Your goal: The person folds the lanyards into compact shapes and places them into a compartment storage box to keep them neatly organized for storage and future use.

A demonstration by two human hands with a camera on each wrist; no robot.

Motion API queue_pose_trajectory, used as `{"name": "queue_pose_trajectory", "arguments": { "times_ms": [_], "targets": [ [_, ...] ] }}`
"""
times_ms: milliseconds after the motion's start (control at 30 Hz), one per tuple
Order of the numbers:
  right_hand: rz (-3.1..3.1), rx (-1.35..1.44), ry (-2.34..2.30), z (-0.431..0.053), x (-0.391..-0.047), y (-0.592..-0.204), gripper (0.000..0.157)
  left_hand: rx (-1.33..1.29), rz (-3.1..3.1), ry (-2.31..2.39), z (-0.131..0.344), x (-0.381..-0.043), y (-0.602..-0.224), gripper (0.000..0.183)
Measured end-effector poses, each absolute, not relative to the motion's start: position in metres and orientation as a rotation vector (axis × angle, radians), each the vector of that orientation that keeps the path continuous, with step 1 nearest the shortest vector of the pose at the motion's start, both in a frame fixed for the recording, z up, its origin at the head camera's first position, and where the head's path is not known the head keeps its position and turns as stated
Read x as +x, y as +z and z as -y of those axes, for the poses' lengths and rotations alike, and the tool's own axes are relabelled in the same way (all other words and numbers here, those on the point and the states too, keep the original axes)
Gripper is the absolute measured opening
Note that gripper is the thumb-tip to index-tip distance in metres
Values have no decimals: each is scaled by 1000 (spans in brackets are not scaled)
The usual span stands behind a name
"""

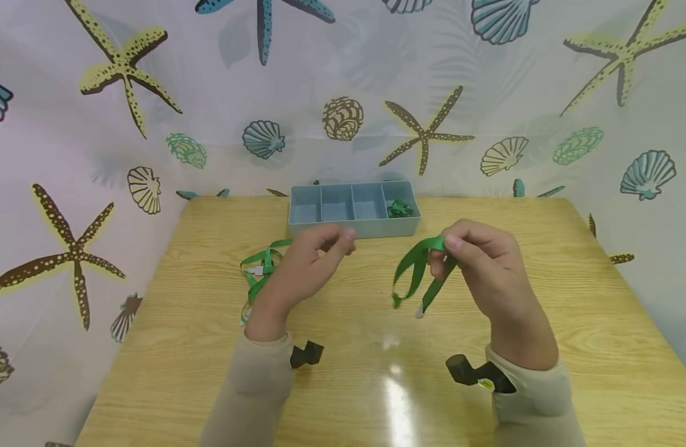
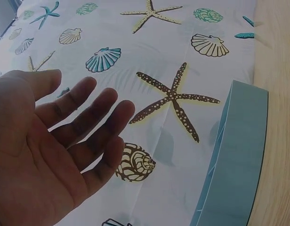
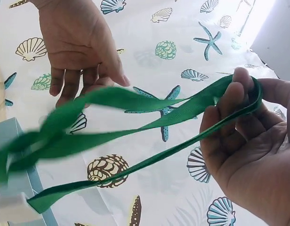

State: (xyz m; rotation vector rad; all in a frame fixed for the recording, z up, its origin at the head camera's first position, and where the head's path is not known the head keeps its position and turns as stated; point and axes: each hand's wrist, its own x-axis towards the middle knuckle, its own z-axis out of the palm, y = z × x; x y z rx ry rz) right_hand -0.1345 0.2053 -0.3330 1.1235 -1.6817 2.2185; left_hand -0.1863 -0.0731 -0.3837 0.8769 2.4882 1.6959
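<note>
My right hand (image 1: 488, 267) pinches a green lanyard (image 3: 149, 123) between thumb and fingers, above the table. The lanyard hangs in loops, and a white end piece (image 3: 13, 209) sits at the tip of one strand. Loosely bent and holding nothing, the fingers of my left hand (image 1: 306, 267) are in the air in front of the tray; its palm shows in the left wrist view. Behind the left hand, more green lanyards (image 1: 257, 287) with white pieces lie on the table, partly hidden by the wrist.
A blue-grey tray (image 1: 354, 230) with several compartments stands at the table's back edge. Its rightmost compartment holds a bundled green lanyard (image 1: 400, 209). White cloth (image 1: 320, 74) printed with shells and starfish surrounds the wooden table (image 1: 343, 391).
</note>
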Motion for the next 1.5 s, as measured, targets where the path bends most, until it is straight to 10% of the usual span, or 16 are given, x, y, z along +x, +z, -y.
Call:
{"name": "queue_pose_trajectory", "arguments": {
  "times_ms": [1500],
  "targets": [
    [1913,667,1876,-164,-138,-349,15,1334,-2565,1610,14,-158,-381,17]
  ]
}}
